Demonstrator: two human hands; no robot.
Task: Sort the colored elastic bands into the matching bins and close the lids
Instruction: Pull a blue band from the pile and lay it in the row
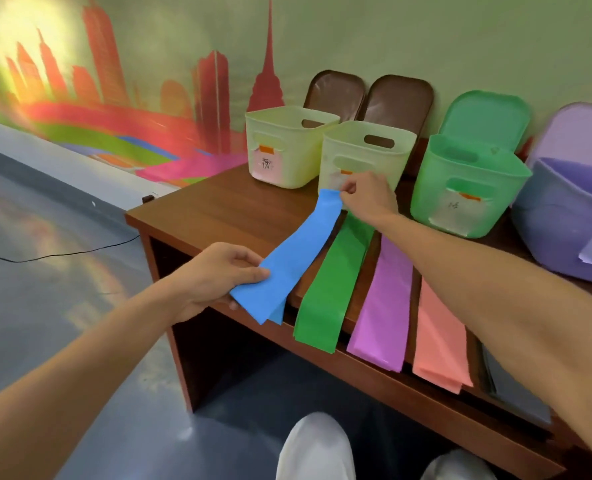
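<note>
over a brown wooden tabletop [218, 209], just before a pale yellow plastic bin [367, 147], a flat blue elastic band [298, 258] runs lengthwise from near-left to far-right; the left hand [215, 275] pinches its near end, the right hand [367, 199] pinches its far end.

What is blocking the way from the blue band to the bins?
Nothing visible. The left hand and right hand hold the blue band before the cream bins; all four bins are open, their lids standing behind them. Which bin matches blue is unclear.
</note>
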